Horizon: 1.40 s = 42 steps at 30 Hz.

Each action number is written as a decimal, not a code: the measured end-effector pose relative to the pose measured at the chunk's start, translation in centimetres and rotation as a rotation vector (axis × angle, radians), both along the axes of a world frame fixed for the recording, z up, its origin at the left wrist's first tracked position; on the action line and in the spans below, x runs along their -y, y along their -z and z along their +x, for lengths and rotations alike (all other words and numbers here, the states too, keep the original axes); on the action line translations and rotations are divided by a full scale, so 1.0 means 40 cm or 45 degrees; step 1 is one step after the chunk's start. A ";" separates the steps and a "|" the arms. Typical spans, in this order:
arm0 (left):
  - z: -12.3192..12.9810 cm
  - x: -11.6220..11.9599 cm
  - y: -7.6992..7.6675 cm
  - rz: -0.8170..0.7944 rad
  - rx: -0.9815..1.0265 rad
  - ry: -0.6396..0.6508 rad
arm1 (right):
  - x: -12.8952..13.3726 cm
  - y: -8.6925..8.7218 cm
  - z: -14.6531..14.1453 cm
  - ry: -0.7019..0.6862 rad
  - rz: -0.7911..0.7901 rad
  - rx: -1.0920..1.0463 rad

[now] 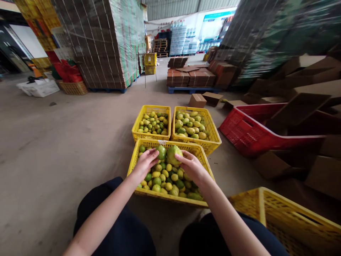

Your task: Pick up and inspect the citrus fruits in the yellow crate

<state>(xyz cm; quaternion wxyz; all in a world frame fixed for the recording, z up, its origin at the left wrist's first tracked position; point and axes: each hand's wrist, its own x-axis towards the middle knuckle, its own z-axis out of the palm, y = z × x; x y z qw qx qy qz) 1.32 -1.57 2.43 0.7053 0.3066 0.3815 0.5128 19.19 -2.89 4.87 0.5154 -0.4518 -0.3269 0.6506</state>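
Observation:
My left hand is closed on a round, glossy green lemon, gripping it from the left with the fingertips. In my right hand is a larger yellow-green lemon, held between thumb and fingers from its right side. The two fruits are side by side, close together, above the near yellow crate. Many smaller lemons, green to yellow, lie loose in that crate under my hands. Part of its far side is hidden behind the held fruits.
Two more yellow crates, left and right, hold similar fruit just beyond. A red crate with cardboard stands to the right. Another yellow crate is by my right leg. Flattened cartons and wrapped pallet stacks stand farther back.

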 end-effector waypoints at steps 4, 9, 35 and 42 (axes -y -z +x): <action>0.001 0.002 -0.004 -0.063 0.087 -0.014 | 0.004 -0.024 0.009 -0.028 0.011 -0.035; -0.001 0.000 -0.016 -0.058 0.090 -0.028 | 0.001 -0.028 0.018 -0.028 -0.052 -0.072; 0.002 0.005 -0.008 0.059 -0.016 0.070 | 0.009 -0.008 -0.009 -0.057 0.002 0.055; -0.001 0.004 -0.011 -0.048 -0.036 -0.020 | 0.006 -0.013 0.002 -0.085 -0.022 0.017</action>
